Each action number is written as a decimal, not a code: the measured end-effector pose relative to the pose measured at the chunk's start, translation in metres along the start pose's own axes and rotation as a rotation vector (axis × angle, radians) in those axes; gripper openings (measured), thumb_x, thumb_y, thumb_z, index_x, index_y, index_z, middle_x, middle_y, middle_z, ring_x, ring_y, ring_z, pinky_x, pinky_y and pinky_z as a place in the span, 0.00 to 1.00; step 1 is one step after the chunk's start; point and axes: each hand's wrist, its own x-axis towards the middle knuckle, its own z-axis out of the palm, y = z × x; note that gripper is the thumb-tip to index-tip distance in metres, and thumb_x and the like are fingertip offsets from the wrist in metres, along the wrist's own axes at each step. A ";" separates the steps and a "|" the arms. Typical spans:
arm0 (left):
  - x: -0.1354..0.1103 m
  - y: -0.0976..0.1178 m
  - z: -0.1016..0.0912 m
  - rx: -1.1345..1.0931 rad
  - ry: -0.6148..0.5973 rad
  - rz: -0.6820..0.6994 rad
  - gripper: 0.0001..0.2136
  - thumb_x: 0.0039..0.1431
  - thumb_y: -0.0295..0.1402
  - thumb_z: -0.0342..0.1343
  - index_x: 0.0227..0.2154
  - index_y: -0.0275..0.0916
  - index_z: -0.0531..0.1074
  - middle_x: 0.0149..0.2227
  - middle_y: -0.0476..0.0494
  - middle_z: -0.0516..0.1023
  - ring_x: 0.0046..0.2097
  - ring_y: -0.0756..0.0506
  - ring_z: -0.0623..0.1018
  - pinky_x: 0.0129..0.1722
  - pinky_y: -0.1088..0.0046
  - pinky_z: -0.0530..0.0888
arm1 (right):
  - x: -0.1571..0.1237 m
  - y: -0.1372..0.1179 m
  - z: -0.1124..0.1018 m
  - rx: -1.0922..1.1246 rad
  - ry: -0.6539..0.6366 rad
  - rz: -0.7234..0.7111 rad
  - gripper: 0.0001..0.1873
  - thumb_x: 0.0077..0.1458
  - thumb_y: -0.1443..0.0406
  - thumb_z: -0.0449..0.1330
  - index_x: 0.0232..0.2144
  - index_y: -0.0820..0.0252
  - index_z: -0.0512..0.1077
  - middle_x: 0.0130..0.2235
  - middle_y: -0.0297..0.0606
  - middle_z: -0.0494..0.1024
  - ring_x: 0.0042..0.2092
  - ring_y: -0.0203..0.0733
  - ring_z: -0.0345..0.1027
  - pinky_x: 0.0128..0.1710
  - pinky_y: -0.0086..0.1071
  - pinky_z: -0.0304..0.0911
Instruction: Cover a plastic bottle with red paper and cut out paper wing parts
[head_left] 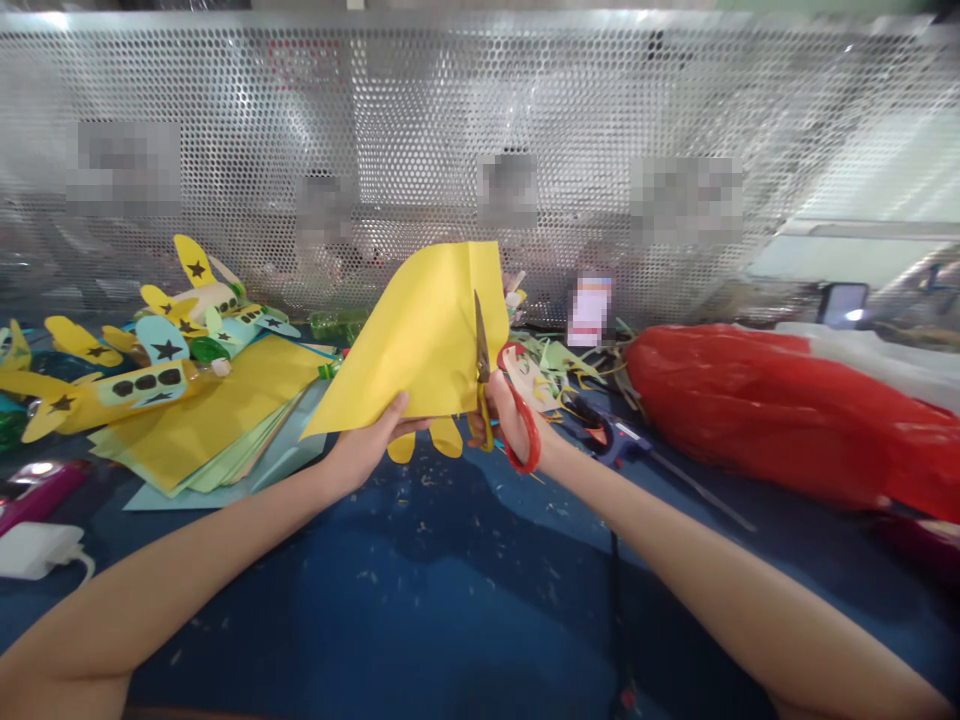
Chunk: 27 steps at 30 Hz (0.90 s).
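A sheet of yellow paper (420, 340) is raised above the table and curves upward. My left hand (371, 447) grips its lower edge, thumb on the near face and fingers behind. My right hand (504, 405) is closed on scissors (481, 350), whose blades point up and lie against the paper near its right side. A red loop (534, 440) shows around my right hand; whether it belongs to the scissors I cannot tell. Two rounded yellow paper pieces (448, 438) show just below the sheet.
Left are stacked coloured papers (247, 400) and paper-covered bottle planes (142, 390). A glue gun (619, 435), paper scraps (559, 355) and a red plastic bag (750, 410) lie right. A white charger (37, 550) sits front left. Behind the blue table (420, 610) stands a perforated metal panel (420, 130).
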 end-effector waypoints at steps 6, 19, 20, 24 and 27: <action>-0.001 0.001 0.002 -0.019 -0.021 0.041 0.20 0.58 0.40 0.59 0.50 0.35 0.69 0.57 0.34 0.71 0.47 0.39 0.80 0.57 0.57 0.71 | 0.003 0.007 0.002 0.069 -0.026 0.050 0.35 0.51 0.33 0.38 0.23 0.55 0.60 0.19 0.31 0.63 0.19 0.36 0.62 0.21 0.34 0.65; -0.007 0.002 0.004 0.021 -0.082 0.027 0.22 0.58 0.44 0.58 0.49 0.34 0.71 0.52 0.34 0.76 0.51 0.37 0.78 0.55 0.59 0.72 | -0.001 0.008 0.009 0.143 -0.008 0.075 0.37 0.50 0.32 0.37 0.16 0.54 0.57 0.16 0.31 0.59 0.16 0.35 0.59 0.17 0.33 0.61; -0.007 0.002 0.004 0.019 -0.082 0.036 0.21 0.58 0.44 0.58 0.49 0.34 0.72 0.52 0.34 0.76 0.51 0.37 0.78 0.55 0.59 0.72 | -0.001 0.009 0.009 0.147 -0.001 0.079 0.36 0.51 0.32 0.36 0.16 0.54 0.57 0.16 0.30 0.59 0.16 0.35 0.58 0.17 0.33 0.61; -0.007 0.000 0.004 0.020 -0.093 0.068 0.21 0.58 0.44 0.57 0.48 0.34 0.73 0.52 0.35 0.76 0.51 0.38 0.78 0.57 0.59 0.71 | -0.001 0.013 0.011 0.150 0.017 0.085 0.36 0.52 0.34 0.36 0.16 0.55 0.58 0.15 0.30 0.60 0.15 0.35 0.58 0.17 0.31 0.61; -0.007 -0.002 0.003 0.035 -0.088 0.050 0.22 0.58 0.45 0.57 0.48 0.34 0.74 0.51 0.35 0.77 0.50 0.38 0.79 0.56 0.59 0.72 | -0.002 0.013 0.012 0.151 0.030 0.093 0.36 0.52 0.33 0.36 0.16 0.55 0.57 0.15 0.30 0.60 0.15 0.35 0.58 0.16 0.31 0.61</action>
